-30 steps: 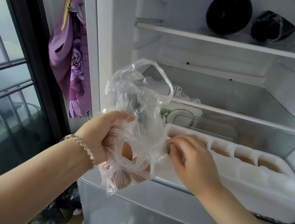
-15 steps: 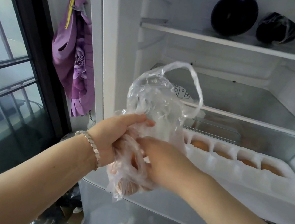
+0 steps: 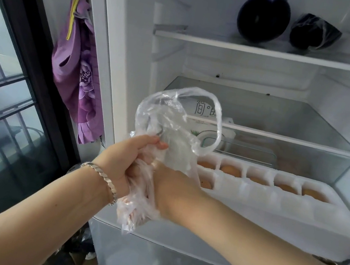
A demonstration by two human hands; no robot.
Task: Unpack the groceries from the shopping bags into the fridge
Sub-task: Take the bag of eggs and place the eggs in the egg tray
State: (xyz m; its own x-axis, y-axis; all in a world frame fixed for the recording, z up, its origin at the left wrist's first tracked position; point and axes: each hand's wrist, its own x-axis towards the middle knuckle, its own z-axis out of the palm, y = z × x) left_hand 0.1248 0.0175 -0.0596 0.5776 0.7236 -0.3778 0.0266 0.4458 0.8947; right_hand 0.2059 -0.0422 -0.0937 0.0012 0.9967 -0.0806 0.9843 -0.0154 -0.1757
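We look down into an open fridge (image 3: 203, 72) with white walls. Our left hand (image 3: 127, 163), with a silver bracelet (image 3: 102, 178) at the wrist, is clenched around the gathered middle of a thin clear plastic bag (image 3: 166, 121). The bag's loop handle stands up above the fist, and its crumpled bottom hangs below. Our right hand (image 3: 171, 187) reaches into the bag from the right; its fingers are hidden by the plastic, so we cannot tell whether it grasps anything. What is inside the bag is also too blurred to make out.

Just behind the hands, a white foam egg tray (image 3: 284, 212) sits at the front of the fridge above the lower compartment. Its back row holds brown eggs (image 3: 230, 170) in separate cups, and one more egg shows in the front row near the right wrist. Behind the tray is a clear crisper drawer (image 3: 304, 160) under a glass shelf (image 3: 277, 117), with a white printed carton (image 3: 205, 112) lying at its left end.

On the upper shelf (image 3: 276, 54) rest a round dark aubergine (image 3: 263, 17) and, just beside it to the right, a dark vegetable wrapped in plastic film (image 3: 314, 32).

To the left of the fridge, a purple flowered cloth (image 3: 78, 78) hangs from a wall hook, beside a dark-framed glass door (image 3: 1, 90).
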